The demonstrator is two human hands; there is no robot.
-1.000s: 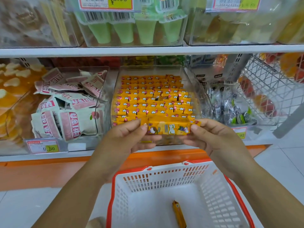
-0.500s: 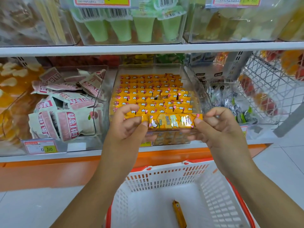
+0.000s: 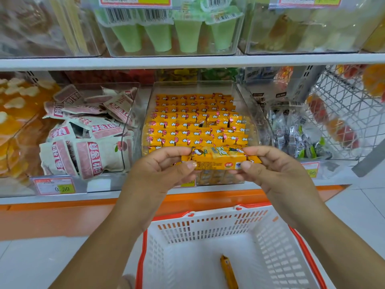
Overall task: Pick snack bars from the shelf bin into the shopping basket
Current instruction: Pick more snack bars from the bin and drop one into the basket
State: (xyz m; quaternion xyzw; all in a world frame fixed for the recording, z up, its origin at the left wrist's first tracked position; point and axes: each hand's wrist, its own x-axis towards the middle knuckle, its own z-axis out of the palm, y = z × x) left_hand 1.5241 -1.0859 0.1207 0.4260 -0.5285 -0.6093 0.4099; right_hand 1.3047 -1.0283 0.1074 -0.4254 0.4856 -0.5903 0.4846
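Left hand (image 3: 164,170) pinches one end of a stack of yellow foil-wrapped snack bars (image 3: 218,160), right hand (image 3: 273,172) the other, before the clear plastic bin (image 3: 246,97). A slack pinch here may spill bars short of the white, orange-rimmed basket (image 3: 143,247).

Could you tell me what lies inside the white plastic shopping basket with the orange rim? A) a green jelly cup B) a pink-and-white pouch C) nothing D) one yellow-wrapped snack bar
D: one yellow-wrapped snack bar lies alone on the floor of the white orange-rimmed plastic shopping basket.
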